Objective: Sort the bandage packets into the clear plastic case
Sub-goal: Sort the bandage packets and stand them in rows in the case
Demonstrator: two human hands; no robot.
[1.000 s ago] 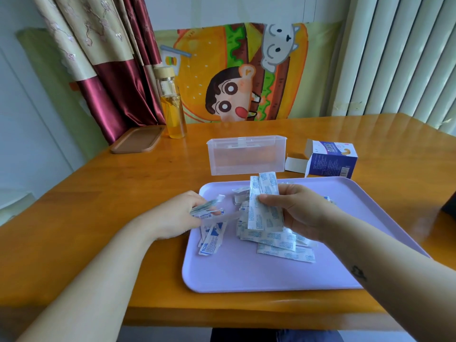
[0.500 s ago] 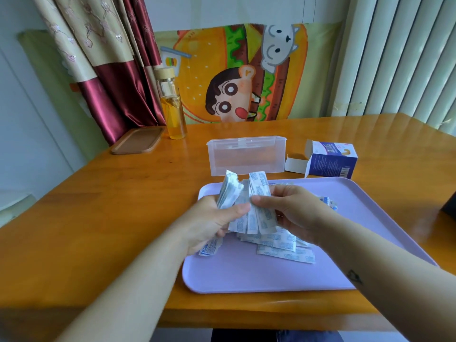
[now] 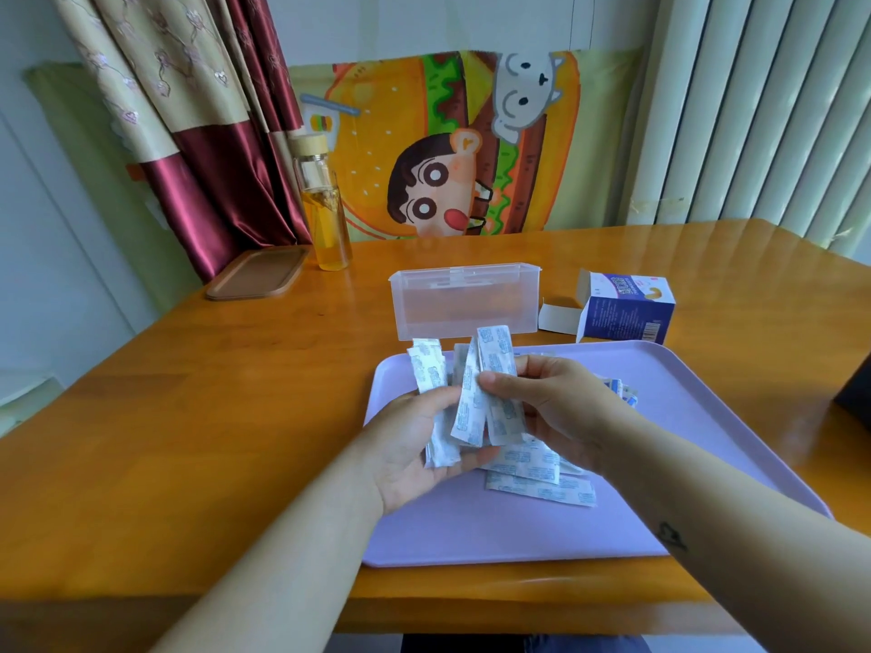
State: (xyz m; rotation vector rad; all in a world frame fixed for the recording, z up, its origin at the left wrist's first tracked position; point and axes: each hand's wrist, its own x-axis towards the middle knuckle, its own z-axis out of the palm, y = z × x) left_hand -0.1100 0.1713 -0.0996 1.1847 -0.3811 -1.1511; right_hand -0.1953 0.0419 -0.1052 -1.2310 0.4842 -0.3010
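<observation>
Both hands hold bunches of bandage packets (image 3: 492, 369) above a lilac tray (image 3: 518, 534).

The left hand (image 3: 414, 445) reaches in from the lower left with its palm turned up, thumb and curled fingers gripping one bunch. The right hand (image 3: 551, 407) comes from the lower right and pinches several upright packets, thumb across their front. The two bunches touch. Loose packets (image 3: 542, 487) lie on the tray beneath the hands. The clear plastic case (image 3: 464, 299) stands on the wooden tabletop (image 3: 188, 417) just behind the tray, with a blue carton (image 3: 622, 308) beside it. Farther back stand a bottle (image 3: 325, 205) of yellow liquid and a brown lid (image 3: 257, 273), then a curtain (image 3: 212, 134), a cartoon cloth (image 3: 447, 143) and vertical blinds (image 3: 754, 110).
</observation>
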